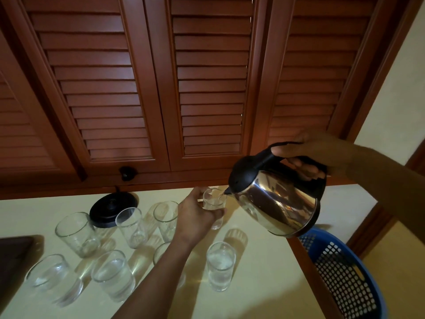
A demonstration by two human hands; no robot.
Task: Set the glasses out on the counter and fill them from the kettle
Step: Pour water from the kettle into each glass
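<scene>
Head view: the right grip (310, 155) is curled round the black handle of the steel kettle (276, 203), which is held tilted above the tabletop (264, 295) with its spout at the rim of a glass (215, 201). The left grip (195, 217) wraps that glass from the left side, near the back of the tabletop. Other glasses (131, 226) stand upright in loose rows to the left and in front; the nearest on the right (220, 265) holds water, and one is partly hidden behind the left forearm. A round black base (112, 209) sits behind the rows, touching none of them that can be made out. A blue basket (345, 272) is below the tabletop's right edge. Louvred wooden doors (207, 88) rise behind.
</scene>
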